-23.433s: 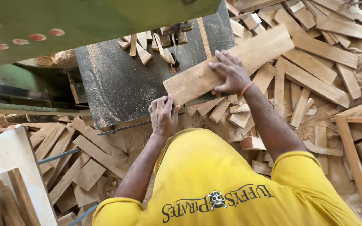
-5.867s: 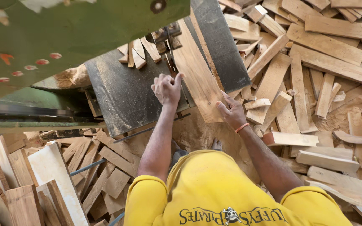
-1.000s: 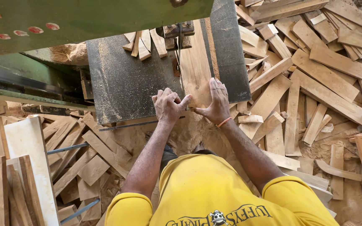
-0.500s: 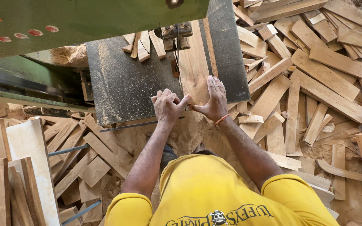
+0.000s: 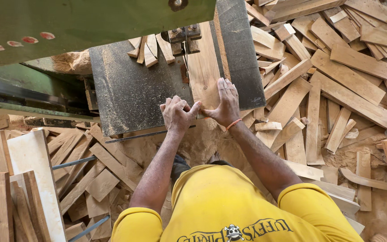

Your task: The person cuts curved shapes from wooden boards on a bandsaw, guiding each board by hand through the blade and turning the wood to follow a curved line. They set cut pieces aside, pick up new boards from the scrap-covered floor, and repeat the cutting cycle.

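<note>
Nearest the camera is the person's yellow cotton shirt [image 5: 229,206], with both bare forearms reaching toward 12 o'clock. The left hand [image 5: 175,114] has its fingers curled loosely, thumb stretched toward 3 o'clock so its tip touches the near end of the pale rectangular wooden board [image 5: 204,71]; it grasps nothing fully. The right hand [image 5: 224,103], an orange band at its wrist, lies flat and spread on the same board's near end, pressing rather than gripping. The board lies lengthwise on the dark grey dusty steel saw table [image 5: 135,89], running toward 12 o'clock, where a small metal blade guide [image 5: 184,35] stands at its left edge. A few short wooden offcuts [image 5: 151,48] sit at the table's far edge. At 10 o'clock looms the green painted machine housing [image 5: 68,27]. From 1 to 4 o'clock the floor carries a heap of scattered timber slats [image 5: 337,80].
</note>
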`<action>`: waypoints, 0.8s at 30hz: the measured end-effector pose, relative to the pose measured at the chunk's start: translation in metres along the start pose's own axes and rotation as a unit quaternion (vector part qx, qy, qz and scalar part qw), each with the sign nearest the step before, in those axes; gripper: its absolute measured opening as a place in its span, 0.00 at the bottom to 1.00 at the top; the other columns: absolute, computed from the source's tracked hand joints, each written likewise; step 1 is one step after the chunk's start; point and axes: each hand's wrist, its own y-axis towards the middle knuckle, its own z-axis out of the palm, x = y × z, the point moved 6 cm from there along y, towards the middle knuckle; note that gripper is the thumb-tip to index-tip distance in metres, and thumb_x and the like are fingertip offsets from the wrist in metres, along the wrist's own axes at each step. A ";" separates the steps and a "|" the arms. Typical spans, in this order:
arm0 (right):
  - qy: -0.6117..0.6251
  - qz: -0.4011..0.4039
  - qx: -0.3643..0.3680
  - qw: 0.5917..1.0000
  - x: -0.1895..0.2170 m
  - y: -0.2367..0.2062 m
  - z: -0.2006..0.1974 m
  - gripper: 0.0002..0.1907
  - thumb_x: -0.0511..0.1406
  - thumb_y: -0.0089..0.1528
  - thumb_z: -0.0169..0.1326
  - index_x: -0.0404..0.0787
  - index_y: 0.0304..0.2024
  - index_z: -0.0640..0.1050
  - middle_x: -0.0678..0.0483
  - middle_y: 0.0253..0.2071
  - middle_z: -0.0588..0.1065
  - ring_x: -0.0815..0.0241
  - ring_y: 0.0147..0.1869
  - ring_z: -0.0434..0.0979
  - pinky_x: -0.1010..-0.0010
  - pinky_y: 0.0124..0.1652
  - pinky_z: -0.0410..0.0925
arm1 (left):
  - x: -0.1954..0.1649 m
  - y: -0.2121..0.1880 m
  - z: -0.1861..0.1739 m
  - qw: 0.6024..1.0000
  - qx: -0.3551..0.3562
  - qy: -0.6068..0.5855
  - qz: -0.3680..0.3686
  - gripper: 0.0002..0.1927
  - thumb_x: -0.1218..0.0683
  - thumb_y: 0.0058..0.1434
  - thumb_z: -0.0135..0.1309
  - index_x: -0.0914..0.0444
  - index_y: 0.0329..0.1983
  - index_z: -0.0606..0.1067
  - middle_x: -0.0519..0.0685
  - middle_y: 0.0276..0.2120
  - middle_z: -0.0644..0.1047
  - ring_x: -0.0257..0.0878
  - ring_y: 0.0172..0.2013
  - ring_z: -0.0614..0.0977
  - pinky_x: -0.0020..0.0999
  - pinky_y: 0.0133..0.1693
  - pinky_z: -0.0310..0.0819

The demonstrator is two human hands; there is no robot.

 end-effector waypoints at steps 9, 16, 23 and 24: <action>0.002 -0.002 -0.016 1.000 -0.002 0.007 0.004 0.63 0.61 0.50 0.70 0.21 0.67 0.63 0.28 0.68 0.64 0.35 0.76 0.60 0.50 0.74 0.50 | 0.001 0.002 0.003 1.000 -0.002 0.009 -0.003 0.28 0.33 0.55 0.65 0.56 0.13 0.75 0.42 0.26 0.70 0.40 0.36 0.72 0.41 0.46 0.60; -0.008 -0.013 -0.017 1.000 -0.003 0.001 0.002 0.62 0.64 0.54 0.67 0.21 0.68 0.63 0.28 0.68 0.65 0.34 0.77 0.60 0.50 0.75 0.51 | -0.003 0.004 -0.004 1.000 -0.017 -0.015 0.020 0.27 0.33 0.53 0.65 0.54 0.13 0.73 0.41 0.25 0.70 0.39 0.36 0.72 0.41 0.46 0.59; -0.011 -0.010 -0.007 1.000 -0.003 -0.003 0.001 0.66 0.66 0.48 0.67 0.20 0.67 0.63 0.28 0.67 0.65 0.34 0.76 0.60 0.50 0.73 0.52 | -0.001 0.009 0.001 1.000 0.015 -0.002 0.018 0.27 0.33 0.50 0.66 0.54 0.12 0.72 0.42 0.23 0.69 0.37 0.33 0.70 0.39 0.44 0.58; -0.011 -0.012 -0.007 1.000 -0.004 0.001 0.001 0.65 0.65 0.49 0.67 0.20 0.67 0.63 0.27 0.67 0.65 0.34 0.76 0.60 0.50 0.73 0.52 | -0.001 0.009 0.002 1.000 0.012 0.000 0.016 0.27 0.33 0.52 0.66 0.54 0.12 0.72 0.42 0.24 0.69 0.38 0.33 0.70 0.39 0.44 0.58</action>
